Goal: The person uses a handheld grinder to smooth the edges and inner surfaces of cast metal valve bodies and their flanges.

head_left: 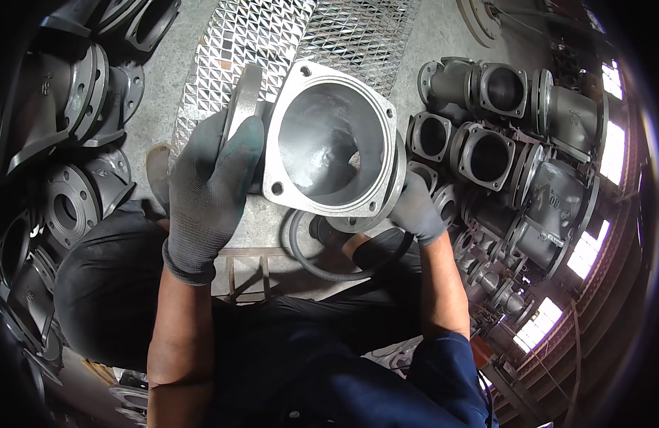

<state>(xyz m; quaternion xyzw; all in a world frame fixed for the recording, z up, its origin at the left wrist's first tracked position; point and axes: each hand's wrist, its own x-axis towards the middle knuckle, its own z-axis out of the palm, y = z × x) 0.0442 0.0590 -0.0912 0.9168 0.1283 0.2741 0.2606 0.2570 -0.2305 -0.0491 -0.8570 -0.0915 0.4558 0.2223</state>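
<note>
Between my two gloved hands is a grey cast-metal valve body (272, 143) with a squarish top flange that faces up toward me. Bolt holes sit at that flange's corners, and its wide round bore shows a smooth inner wall with a small opening low on the right. My left hand (214, 167), in a dark grey glove, grips the round flange on the left side, thumb laid along it. On the other side my right hand (417, 207) is closed at the right-hand round flange; its fingertips are partly hidden behind the casting.
Expanded metal mesh (226, 53) lies on the concrete floor beyond the casting. Similar castings (486, 158) stand in rows at the right, and more flanged castings (65, 207) crowd the left. A dark flexible hose (322, 273) curves under the held piece, near a metal frame (247, 253).
</note>
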